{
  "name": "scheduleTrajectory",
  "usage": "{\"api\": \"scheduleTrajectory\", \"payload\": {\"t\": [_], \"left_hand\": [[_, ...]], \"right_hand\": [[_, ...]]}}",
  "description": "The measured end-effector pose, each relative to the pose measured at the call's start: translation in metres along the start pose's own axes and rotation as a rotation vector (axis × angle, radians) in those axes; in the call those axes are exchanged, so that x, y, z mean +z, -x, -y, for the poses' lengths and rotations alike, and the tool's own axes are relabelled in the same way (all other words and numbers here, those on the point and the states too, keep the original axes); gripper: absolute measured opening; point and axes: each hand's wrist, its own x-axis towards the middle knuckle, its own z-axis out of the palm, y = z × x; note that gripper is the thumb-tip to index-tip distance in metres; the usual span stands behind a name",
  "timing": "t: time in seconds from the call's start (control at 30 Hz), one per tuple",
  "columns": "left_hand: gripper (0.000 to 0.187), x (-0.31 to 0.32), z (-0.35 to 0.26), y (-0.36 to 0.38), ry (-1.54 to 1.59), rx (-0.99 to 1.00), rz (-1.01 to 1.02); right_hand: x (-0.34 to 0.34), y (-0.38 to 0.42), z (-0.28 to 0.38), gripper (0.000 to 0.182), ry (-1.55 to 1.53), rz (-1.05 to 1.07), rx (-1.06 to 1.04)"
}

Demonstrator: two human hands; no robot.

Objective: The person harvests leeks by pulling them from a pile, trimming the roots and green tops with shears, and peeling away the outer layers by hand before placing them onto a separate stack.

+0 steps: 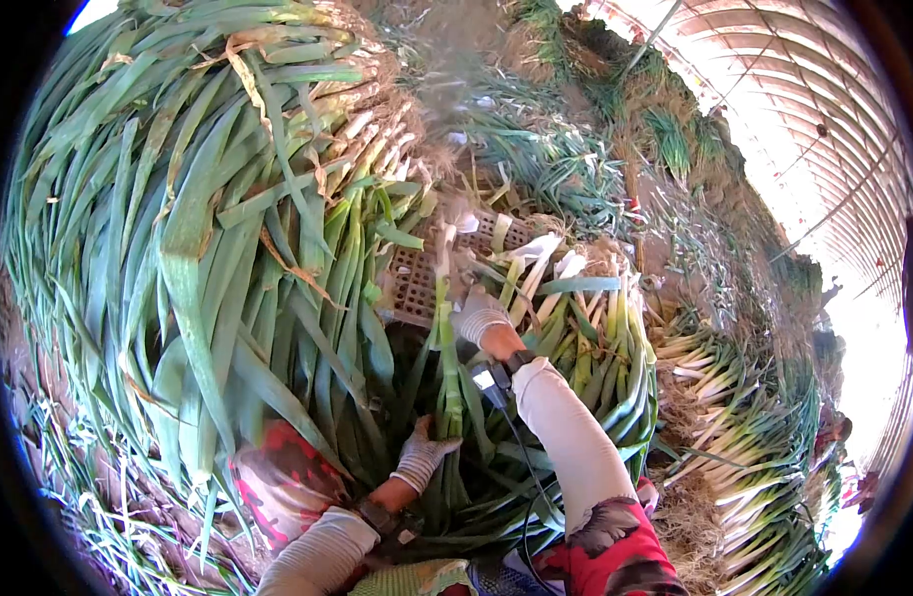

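Note:
My left hand (424,455), in a striped glove, is closed around the green leaves of a leek (450,363) at the lower middle. The leek stands nearly upright in view, its pale root end toward the top. Near that root end is my right hand (479,315), also gloved, with its fingers curled and partly blurred; what it holds, if anything, is too small to make out. Behind the hands lies a brown perforated crate (414,285). Leeks with white stems (536,273) rest just right of my right hand.
A large heap of leeks (193,228) fills the left. Rows of leeks with pale stems (749,477) lie at the lower right. Leaf scraps (546,159) cover the ground beyond. An arched greenhouse frame (814,109) rises at the upper right.

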Motion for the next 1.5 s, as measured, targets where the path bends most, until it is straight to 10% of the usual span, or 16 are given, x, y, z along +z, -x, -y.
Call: {"api": "scheduleTrajectory", "payload": {"t": [0.17,0.23,0.47,0.93,1.13,1.23,1.4,1.5], "left_hand": [[0.101,-0.01,-0.021,0.002,-0.233,-0.012,0.0],[0.099,-0.016,-0.013,-0.013,0.574,-0.106,0.133],[0.091,-0.021,-0.036,0.002,0.416,0.122,0.071],[0.091,0.031,-0.048,0.098,0.445,0.478,0.275],[0.076,0.123,-0.118,0.014,-0.418,0.776,0.183],[0.076,0.152,-0.066,-0.088,-0.589,0.974,0.194],[0.038,0.005,-0.174,-0.002,-1.213,0.56,-0.332],[0.051,-0.082,-0.198,0.034,-1.43,0.678,-0.85]], "right_hand": [[-0.014,-0.024,0.005,0.057,-0.102,-0.012,0.025],[-0.011,-0.014,0.009,0.056,-0.047,0.03,0.103],[-0.012,0.148,-0.016,0.063,0.022,0.366,-0.11],[-0.061,0.253,-0.07,0.056,-0.232,0.168,-0.276],[-0.09,0.229,-0.128,0.059,-0.253,-0.365,0.107],[-0.076,0.237,-0.14,0.063,-0.141,-0.223,-0.141],[-0.088,0.224,-0.131,0.055,-0.273,-0.293,0.028],[-0.056,0.218,-0.085,0.059,-0.455,0.138,-0.598]]}}
